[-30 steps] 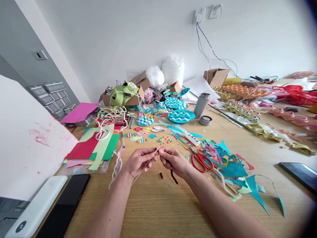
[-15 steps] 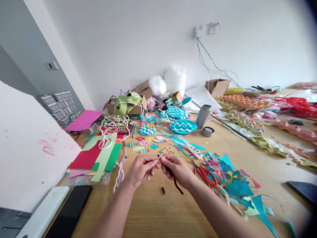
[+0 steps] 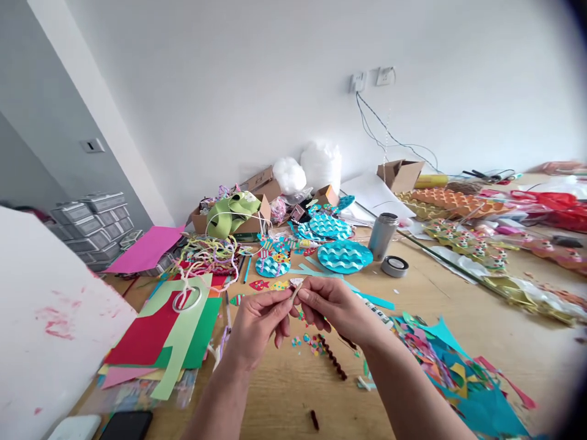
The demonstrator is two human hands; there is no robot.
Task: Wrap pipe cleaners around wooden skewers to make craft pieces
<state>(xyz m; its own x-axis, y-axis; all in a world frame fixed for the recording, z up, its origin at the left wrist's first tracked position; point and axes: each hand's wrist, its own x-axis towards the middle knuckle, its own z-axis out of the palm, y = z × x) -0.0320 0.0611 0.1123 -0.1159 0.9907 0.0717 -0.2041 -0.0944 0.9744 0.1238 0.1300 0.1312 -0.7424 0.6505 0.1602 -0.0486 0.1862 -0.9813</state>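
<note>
My left hand (image 3: 261, 321) and my right hand (image 3: 338, 305) meet over the table, with thumbs and forefingers pinched together. Between the fingertips shows the end of a thin pale stick (image 3: 297, 290); my left hand grips it. A dark brown pipe cleaner (image 3: 347, 343) runs through my right hand, its loose end showing below the palm. On the table beneath lie a wavy brown pipe cleaner (image 3: 333, 357) and a short brown snippet (image 3: 314, 420). Paper confetti dots (image 3: 314, 343) lie beside them. Paper fish (image 3: 259, 285) are partly hidden behind my hands.
Coloured paper sheets (image 3: 151, 330) are stacked at left, near a tangle of yarn (image 3: 208, 250). Blue wave-covered plates (image 3: 345, 256) and a metal flask (image 3: 383, 237) stand farther back. Paper scraps (image 3: 458, 366) spread at right. A black phone (image 3: 126, 426) lies at front left.
The view has shifted, so the table's things sit differently around my hands. Both hands stay pinched together. The wavy brown pipe cleaner now shows below them; the red scissors are out of sight.
</note>
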